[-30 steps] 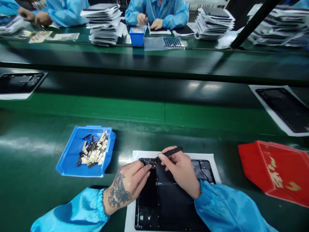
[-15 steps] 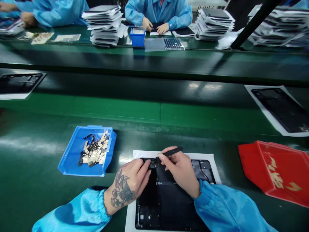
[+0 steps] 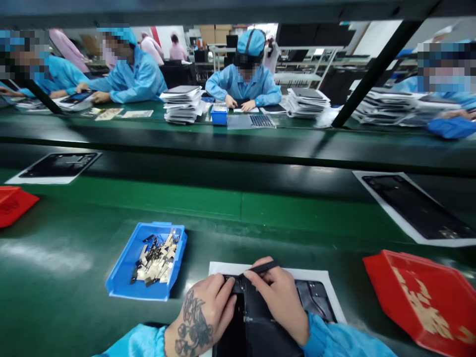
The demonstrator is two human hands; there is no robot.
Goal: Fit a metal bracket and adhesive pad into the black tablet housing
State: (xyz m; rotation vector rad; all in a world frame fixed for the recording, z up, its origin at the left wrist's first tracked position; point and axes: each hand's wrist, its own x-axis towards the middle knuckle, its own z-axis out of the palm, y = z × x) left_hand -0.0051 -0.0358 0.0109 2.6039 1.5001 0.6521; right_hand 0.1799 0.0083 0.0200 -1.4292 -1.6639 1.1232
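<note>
A black device panel (image 3: 264, 325) lies on a white sheet (image 3: 308, 273) at the lower middle. My right hand (image 3: 280, 297) grips black tweezers (image 3: 265, 267), their tip down at the panel's upper left part. My left hand (image 3: 206, 312), tattooed on its back, rests on the panel's upper left corner beside the tip, fingers pressed together; whether they pinch a small part is hidden. To the left stands a blue bin (image 3: 122, 275) holding small black and cream pieces (image 3: 158, 258).
A red bin (image 3: 394, 292) with cream scraps is at the right, another red bin (image 3: 15, 203) at the far left. Panels on sheets lie at back left (image 3: 59, 164) and back right (image 3: 416, 203). Across the bench, people in blue work near paper stacks (image 3: 182, 104).
The view has tilted up, so the bench things sit lower and more of the people opposite shows. Both hands stay at the panel's upper left part, tweezers still held.
</note>
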